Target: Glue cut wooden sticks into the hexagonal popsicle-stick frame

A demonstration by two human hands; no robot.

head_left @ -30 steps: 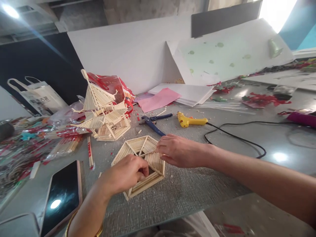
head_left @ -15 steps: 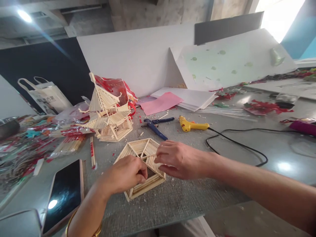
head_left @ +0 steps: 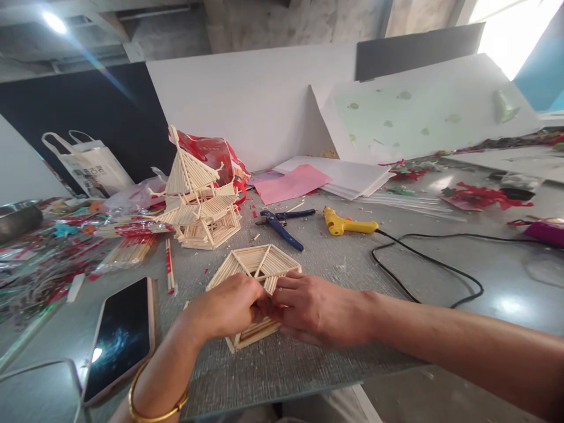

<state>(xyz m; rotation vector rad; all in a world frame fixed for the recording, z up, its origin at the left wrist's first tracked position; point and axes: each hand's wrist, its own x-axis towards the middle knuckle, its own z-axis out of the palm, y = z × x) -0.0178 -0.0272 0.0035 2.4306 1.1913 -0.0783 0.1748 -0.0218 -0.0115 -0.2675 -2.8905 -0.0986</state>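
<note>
A six-sided panel of thin wooden sticks (head_left: 249, 258) lies flat on the table in front of me, its near part covered by my hands. Over its middle, my left hand (head_left: 231, 305) is closed with the fingers bent down. My right hand (head_left: 315, 308) meets it from the other side, fingers curled and pressed together at the left fingertips. Whatever the fingertips pinch is hidden. Behind the panel stands a small stick pavilion (head_left: 202, 200) with a pointed roof. Blue-handled cutters (head_left: 282, 229) and a yellow glue gun (head_left: 348, 224) lie beyond my right hand.
A phone (head_left: 121, 338) lies left of my left arm. Wrapped sticks (head_left: 130, 249) and paper-sleeved chopsticks (head_left: 170, 267) lie farther left. The glue gun's black cord (head_left: 458, 273) loops across the right side. Pink paper (head_left: 293, 183) and white sheets (head_left: 348, 173) lie at the back.
My right hand has moved slightly down and left, and its fingers have closed in against my left fingertips. My left hand stays over the panel. The view has shifted slightly.
</note>
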